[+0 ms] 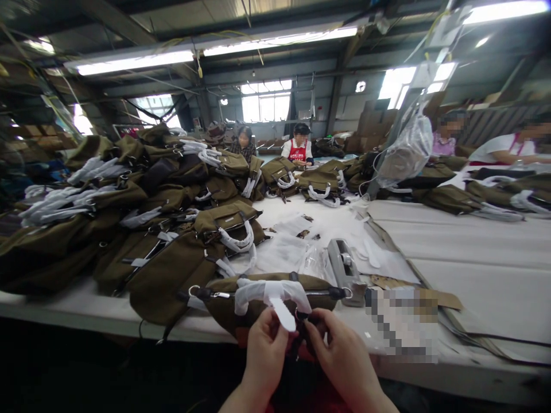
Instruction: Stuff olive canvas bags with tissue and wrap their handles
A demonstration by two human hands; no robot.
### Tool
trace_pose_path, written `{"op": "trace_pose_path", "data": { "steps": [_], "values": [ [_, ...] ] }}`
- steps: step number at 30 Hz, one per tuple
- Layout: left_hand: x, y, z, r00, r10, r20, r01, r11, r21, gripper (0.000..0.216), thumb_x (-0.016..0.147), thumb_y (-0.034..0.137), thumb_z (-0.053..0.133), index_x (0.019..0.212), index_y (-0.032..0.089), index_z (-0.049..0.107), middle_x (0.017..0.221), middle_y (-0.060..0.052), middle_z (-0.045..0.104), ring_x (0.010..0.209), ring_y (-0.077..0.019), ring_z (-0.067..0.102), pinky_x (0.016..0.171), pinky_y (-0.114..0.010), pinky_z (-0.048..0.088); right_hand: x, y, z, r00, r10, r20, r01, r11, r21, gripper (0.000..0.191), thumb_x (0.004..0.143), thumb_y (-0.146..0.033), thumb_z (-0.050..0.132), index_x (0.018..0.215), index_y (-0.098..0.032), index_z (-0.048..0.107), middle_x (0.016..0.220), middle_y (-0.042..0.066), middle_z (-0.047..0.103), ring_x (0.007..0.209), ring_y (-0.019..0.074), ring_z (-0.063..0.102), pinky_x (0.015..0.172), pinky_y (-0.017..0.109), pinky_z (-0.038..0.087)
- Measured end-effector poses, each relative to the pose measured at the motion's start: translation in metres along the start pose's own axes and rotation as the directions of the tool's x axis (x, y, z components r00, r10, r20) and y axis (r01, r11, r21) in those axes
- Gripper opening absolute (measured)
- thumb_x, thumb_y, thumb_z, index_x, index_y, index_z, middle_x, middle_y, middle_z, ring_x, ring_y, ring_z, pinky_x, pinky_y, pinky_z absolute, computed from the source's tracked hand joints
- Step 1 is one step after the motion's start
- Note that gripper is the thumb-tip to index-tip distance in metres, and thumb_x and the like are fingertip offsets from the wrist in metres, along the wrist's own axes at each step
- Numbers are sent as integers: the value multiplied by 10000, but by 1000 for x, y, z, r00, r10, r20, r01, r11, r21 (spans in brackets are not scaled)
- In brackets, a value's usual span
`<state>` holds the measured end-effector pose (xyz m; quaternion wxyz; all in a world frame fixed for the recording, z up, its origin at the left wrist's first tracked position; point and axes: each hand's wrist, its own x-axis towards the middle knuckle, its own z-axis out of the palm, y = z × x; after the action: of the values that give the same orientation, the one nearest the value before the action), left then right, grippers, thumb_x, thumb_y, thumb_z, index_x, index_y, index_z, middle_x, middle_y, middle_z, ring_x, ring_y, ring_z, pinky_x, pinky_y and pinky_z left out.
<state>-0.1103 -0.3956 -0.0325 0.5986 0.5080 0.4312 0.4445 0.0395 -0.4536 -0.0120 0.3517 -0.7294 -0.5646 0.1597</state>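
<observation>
An olive-brown fabric bag [224,307] lies at the table's front edge, its zipper closed and metal rings at both ends. White wrapping covers its carrying handle [249,292], and a white strip [282,314] hangs from the handle's middle between my hands. My left hand [264,350] is closed in a pinch by this strip; its fingertips are partly hidden, so what they grip is unclear. Opposite it, my right hand [338,344] pinches a small dark strap [302,317] below the handle. Dark pieces dangle beneath, too shadowed to make out.
A grey tape dispenser [342,264] stands behind the bag, near clear plastic bags [314,261]. Similar bags [172,172] are heaped at left. Cardboard pieces [439,298] lie at right. A plastic sack [407,149] hangs from a post. Several people [298,149] sit across the table.
</observation>
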Motion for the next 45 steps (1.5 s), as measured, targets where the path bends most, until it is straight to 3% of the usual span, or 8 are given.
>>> {"op": "trace_pose_path", "data": {
  "steps": [8, 16, 22, 27, 30, 36, 41, 45],
  "values": [
    [-4, 14, -8, 968, 234, 94, -248, 811, 531, 229, 913, 280, 520, 955, 225, 738, 887, -49, 771, 809, -199, 724, 752, -292, 578, 17, 0, 8, 993, 117, 20, -119, 980, 160, 343, 875, -486, 523, 847, -207, 722, 600, 23, 641, 571, 203, 594, 554, 299, 417],
    [1, 32, 0, 972, 133, 195, -236, 594, 769, 303, 922, 187, 432, 883, 231, 729, 880, -48, 771, 819, -248, 710, 771, -380, 517, 22, 9, 17, 988, 150, -42, -133, 953, 273, 376, 823, -507, 559, 827, -177, 739, 505, -3, 535, 482, 153, 482, 462, 255, 335],
    [6, 30, 16, 971, 188, 149, -237, 664, 709, 306, 914, 190, 428, 950, 197, 731, 964, -97, 769, 897, -275, 709, 826, -398, 513, 24, 12, 15, 987, 155, -41, -128, 918, 376, 412, 833, -533, 546, 837, -164, 729, 516, 2, 560, 475, 147, 483, 471, 254, 370],
    [11, 3, 22, 985, 156, 78, -173, 935, 310, 256, 924, 302, 496, 949, 176, 717, 823, -63, 745, 738, -197, 675, 710, -296, 523, 27, 19, 9, 992, 122, -6, -111, 921, 373, 376, 843, -520, 557, 818, -173, 698, 522, -8, 546, 486, 144, 474, 469, 249, 362],
    [12, -4, 22, 992, 106, 74, -115, 983, 143, 242, 904, 339, 555, 945, 164, 717, 785, -48, 738, 709, -179, 661, 676, -267, 520, 28, 15, 3, 998, 55, -42, -37, 938, 344, 325, 858, -476, 566, 884, -181, 702, 569, -4, 588, 522, 148, 513, 521, 252, 413],
    [9, 3, 20, 981, 175, 85, -189, 959, 210, 214, 897, 265, 536, 929, 183, 731, 882, -48, 752, 808, -188, 682, 765, -278, 531, 35, -4, -4, 993, 24, 116, -70, 909, 410, 406, 858, -538, 566, 812, -172, 736, 624, 36, 666, 541, 149, 536, 504, 251, 377],
    [3, 8, 17, 955, 272, 118, -296, 896, 330, 216, 915, 232, 510, 947, 200, 721, 891, -53, 741, 812, -187, 688, 749, -285, 549, 34, -5, 0, 997, 19, 75, -48, 914, 403, 400, 828, -531, 583, 746, -163, 715, 540, 14, 587, 500, 138, 478, 482, 255, 329],
    [-2, 11, 14, 871, 486, 77, -454, 733, 506, 164, 900, 238, 569, 1019, 215, 680, 993, -79, 702, 895, -203, 678, 791, -313, 563, 28, -5, -2, 1000, 14, -6, -10, 894, 448, 399, 850, -539, 567, 776, -169, 695, 553, 5, 579, 502, 135, 478, 488, 252, 363]
  ]
}}
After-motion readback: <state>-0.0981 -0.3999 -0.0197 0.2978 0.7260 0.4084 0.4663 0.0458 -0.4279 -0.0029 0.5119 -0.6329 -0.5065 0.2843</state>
